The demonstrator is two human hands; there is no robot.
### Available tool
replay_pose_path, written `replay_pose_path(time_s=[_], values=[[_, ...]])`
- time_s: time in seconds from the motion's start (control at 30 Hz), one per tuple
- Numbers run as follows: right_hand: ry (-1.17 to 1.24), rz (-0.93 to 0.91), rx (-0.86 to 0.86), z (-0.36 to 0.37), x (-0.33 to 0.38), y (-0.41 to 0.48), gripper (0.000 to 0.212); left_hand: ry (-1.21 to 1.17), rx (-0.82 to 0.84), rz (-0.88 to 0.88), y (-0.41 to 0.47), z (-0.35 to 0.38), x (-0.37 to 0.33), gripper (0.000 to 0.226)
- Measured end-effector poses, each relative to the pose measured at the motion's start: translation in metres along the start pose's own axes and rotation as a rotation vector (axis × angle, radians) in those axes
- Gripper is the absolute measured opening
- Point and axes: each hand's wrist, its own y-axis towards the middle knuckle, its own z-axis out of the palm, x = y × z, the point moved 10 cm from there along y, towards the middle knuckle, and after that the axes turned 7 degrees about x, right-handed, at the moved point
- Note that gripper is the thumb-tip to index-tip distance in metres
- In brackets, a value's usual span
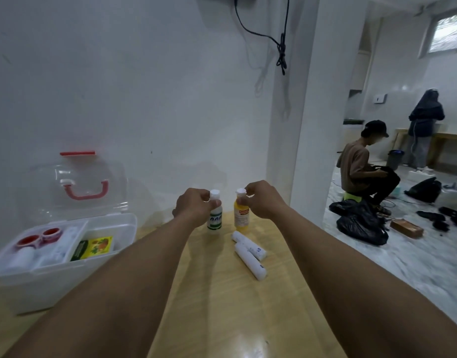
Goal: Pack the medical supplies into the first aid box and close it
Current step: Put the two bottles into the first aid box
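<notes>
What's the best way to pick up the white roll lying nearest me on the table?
Grip the nearer white roll across its middle, from above. It lies flat on the table, a slim cylinder, far end close to the second roll; the middle probably leaves both sides free.

A small white plastic bottle with a green label (215, 218) and a yellow plastic bottle with a white cap (241, 218) stand upright, side by side, on the worktop (222, 306). The left hand (194, 206) pinches the first one near its cap, and the right hand (263, 200) pinches the second. Just beside them lie two white wrapped rolls (250, 262), touching. At the left, the clear plastic first aid box (54, 285) stands with its lid (75, 187) raised. It holds two red tape rolls (28, 241) and a green-yellow packet (97, 248).
</notes>
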Motion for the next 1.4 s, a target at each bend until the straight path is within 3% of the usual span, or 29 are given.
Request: replay_pose_path(time_s=[0.1, 0.53, 0.93, 1.1, 1.23, 1.4], values=[[0.028, -0.031, -0.008, -0.007, 0.016, -0.003, 0.025, -0.021, -0.002, 0.031, -0.006, -0.017, -0.009, 0.03], [0.126, -0.184, 0.016, -0.023, 0.129, -0.02, 0.03, -0.088, -0.067, 0.082, -0.052, -0.142, -0.037, 0.046], [0.153, -0.292, 0.037, 0.0, 0.228, -0.026, 0.035, -0.042, -0.12, 0.005, -0.075, -0.233, 0.002, 0.051], [0.143, -0.296, 0.065, 0.025, 0.246, -0.02, 0.031, -0.035, -0.122, -0.034, -0.077, -0.242, 0.029, 0.052], [0.113, -0.297, 0.076, 0.041, 0.257, -0.016, 0.031, -0.004, -0.087, -0.047, -0.077, -0.233, 0.046, 0.034], [0.08, -0.308, 0.098, 0.057, 0.268, -0.016, 0.032, 0.019, -0.05, -0.092, -0.079, -0.216, 0.063, 0.039]])
